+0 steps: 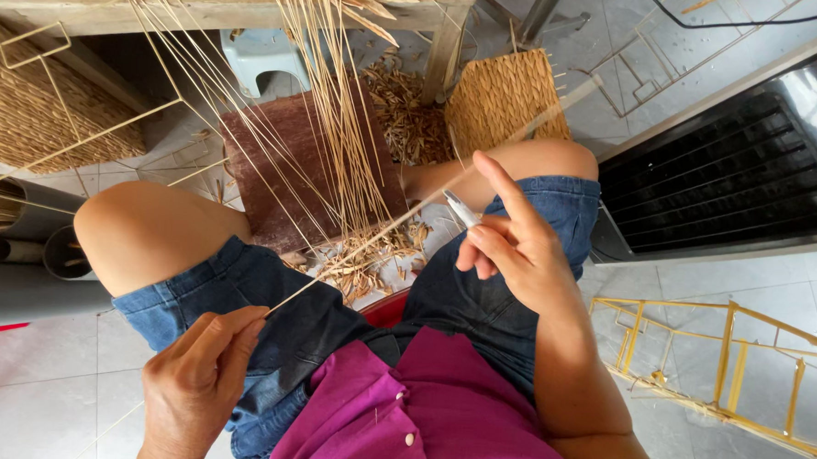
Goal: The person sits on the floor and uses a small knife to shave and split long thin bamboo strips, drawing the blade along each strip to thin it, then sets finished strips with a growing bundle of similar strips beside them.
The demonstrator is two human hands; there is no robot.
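Seated over a tiled floor [44,379], we are pinching the near end of a long pale reed strip [409,216] between the closed fingers of our left hand [202,377], the strip running up and away across our denim-clad lap toward the woven panel [506,101]. Our right hand [516,248] is curling its fingers around a small metal blade [462,208], index finger pointing upward, the blade touching the strip near its middle. Crowding the space ahead of our knees, a fan of thin straw-coloured reeds [332,98] is hanging down from a rough wooden bench [207,5] and crossing a dark brown board [288,160]. Dry curled shavings [404,110] are littering the floor beyond it. A coarse woven basket in a wire frame [28,103] is sitting to the left beside grey plastic pipes [20,291]; a yellow wire frame [724,372] is lying to the right, below a black slatted appliance [732,179].
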